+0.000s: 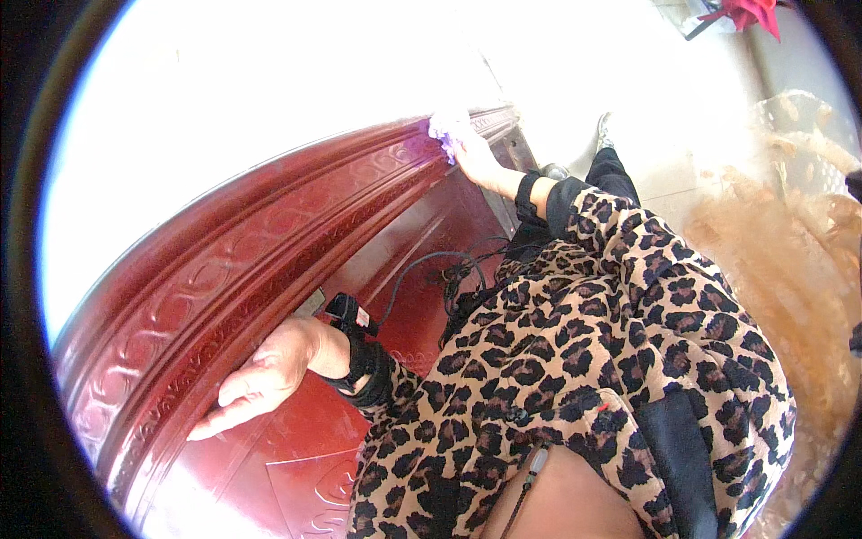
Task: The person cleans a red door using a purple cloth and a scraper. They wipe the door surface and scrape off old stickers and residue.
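My right hand is closed around a crumpled purple-and-white cloth. It presses the cloth against the upper far end of a carved, glossy red-brown wooden moulding. Lower left, my left hand rests at the moulding's near edge, fingers extended and slightly apart, with nothing seen in it. Its thumb is partly hidden. Below the moulding is a red furniture panel with carved curls. A black strap with a small device sits on my left wrist, and a black band circles the right.
Dark cables hang between my body and the red panel. A metal fitting stands near the moulding's far end. Tan, sheer fabric lies to the right. A red item is at the top right. Glare washes out the area beyond the moulding.
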A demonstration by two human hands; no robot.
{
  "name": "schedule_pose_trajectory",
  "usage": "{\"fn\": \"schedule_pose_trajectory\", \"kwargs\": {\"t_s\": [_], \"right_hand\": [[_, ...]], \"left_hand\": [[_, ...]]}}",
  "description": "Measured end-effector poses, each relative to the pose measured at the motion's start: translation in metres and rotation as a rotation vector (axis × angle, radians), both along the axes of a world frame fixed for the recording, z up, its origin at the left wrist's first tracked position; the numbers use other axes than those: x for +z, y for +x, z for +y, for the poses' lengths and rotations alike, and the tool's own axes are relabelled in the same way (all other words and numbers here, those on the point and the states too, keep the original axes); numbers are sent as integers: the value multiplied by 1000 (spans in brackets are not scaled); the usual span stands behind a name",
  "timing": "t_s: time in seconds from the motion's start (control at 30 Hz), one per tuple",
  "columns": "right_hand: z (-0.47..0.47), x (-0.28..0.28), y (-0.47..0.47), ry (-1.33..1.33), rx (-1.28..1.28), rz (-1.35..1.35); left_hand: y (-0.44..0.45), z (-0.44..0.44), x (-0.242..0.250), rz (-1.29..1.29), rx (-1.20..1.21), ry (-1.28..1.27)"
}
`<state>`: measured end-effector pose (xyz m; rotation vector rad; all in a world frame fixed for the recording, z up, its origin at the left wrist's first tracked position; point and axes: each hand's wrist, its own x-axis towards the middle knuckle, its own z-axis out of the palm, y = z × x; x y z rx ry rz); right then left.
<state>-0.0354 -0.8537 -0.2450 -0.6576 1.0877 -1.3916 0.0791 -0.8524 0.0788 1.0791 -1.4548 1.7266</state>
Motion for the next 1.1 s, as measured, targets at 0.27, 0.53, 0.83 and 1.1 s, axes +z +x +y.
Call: {"fn": "schedule_pose_trajectory", "kwargs": {"t_s": [0.27,0.53,0.83,1.1], "right_hand": [[32,84,53,-381,47,28],[9,58,35,-325,-134,445],[7,1,6,-194,-37,324],[-36,-64,-8,48,-21,484]], "left_hand": [[20,18,10,83,-102,-16],[21,31,19,85,-134,-34],[35,42,23,72,-126,0],[52,61,21,105,-117,-45]]}}
